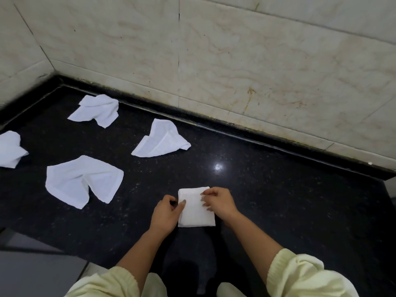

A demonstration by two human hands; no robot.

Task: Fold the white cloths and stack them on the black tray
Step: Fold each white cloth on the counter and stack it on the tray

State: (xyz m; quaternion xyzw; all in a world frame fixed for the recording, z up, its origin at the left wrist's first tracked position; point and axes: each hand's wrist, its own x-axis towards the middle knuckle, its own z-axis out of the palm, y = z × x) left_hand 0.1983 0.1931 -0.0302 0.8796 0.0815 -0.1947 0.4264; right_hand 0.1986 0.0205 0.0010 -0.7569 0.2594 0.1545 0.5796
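One cloth folded, four to go, nothing stacked yet.

My left hand [168, 213] pinches the left edge of the folded cloth [195, 207] on the bench [278, 211]; my right hand [218, 200] pinches its top-right part. Loose cloths: [96, 110], [161, 140], [82, 181], [9, 148]. No black tray in view.

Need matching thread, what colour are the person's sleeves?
Pale yellow, ribbed knit sleeves, clearest in the head view, the only one.
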